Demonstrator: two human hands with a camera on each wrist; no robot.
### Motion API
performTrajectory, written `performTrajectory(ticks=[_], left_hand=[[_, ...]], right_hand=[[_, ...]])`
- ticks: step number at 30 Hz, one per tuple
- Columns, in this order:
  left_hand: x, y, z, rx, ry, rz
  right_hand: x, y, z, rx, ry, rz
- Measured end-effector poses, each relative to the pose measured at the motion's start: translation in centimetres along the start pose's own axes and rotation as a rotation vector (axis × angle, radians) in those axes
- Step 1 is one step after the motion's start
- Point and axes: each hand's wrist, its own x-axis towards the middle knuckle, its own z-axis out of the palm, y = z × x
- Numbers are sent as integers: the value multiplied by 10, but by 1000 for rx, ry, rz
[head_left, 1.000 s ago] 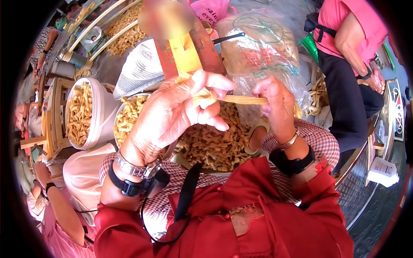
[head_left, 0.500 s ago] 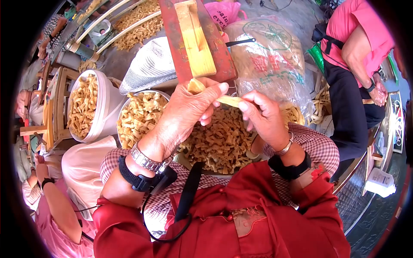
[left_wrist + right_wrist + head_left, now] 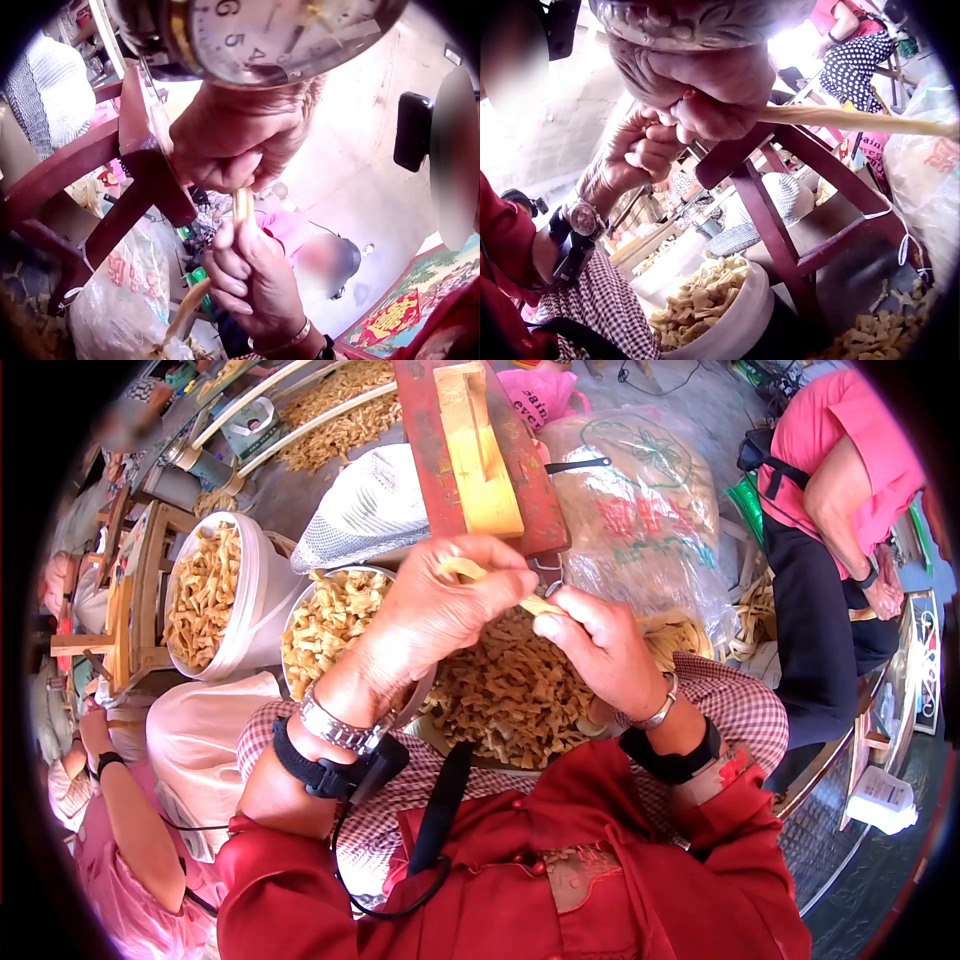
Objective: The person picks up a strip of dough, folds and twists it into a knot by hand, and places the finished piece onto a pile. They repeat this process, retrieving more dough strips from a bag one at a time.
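Strip, pale yellow and fibrous: one, held in the air between two hands, above a heap of short, twisted brown pieces; bent into a curve at the left fingers.

Left hand: fingers curled round the strip, thumb pressed against it.

Right hand: strip pinched between thumb and curled fingers, close beside the left; a long free length runs out past this hand in the right wrist view.

Surroundings: red surface beyond the hands, bearing a yellow wooden block; clear plastic bag beside it; coiled strips near the right forearm; white bucket of similar pieces, off to the left.

Faults possible, by judgement:
1. Splitting or snapping at the bend, from a hard pull or a dry, weak fibre.
2. Curve springing open, from the left thumb easing too soon.
3. Slipping from the right pinch, from too small a grip on a narrow strip.
4. Twisting or dragging of the free length, from catching on the bag.
5. Loss into the heap, from both grips loosening together.
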Motion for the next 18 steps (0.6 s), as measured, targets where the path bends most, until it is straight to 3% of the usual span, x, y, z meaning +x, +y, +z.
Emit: performTrajectory(ticks=[2,3,8,13,18], left_hand=[[-1,6,-10,-156,59,113],[1,14,-22,-189,36,82],[4,26,-30,-268,71,189],[32,44,-30,-110,163,321],[66,40,-41,-89,223,388]], right_hand=[[-3,-1,-10,157,-1,66],[-2,-3,-15,236,-3,94],[22,-11,-31,78,114,-129],[70,-7,-52,-88,225,-104],[107,15,-50,-16,338,-185]])
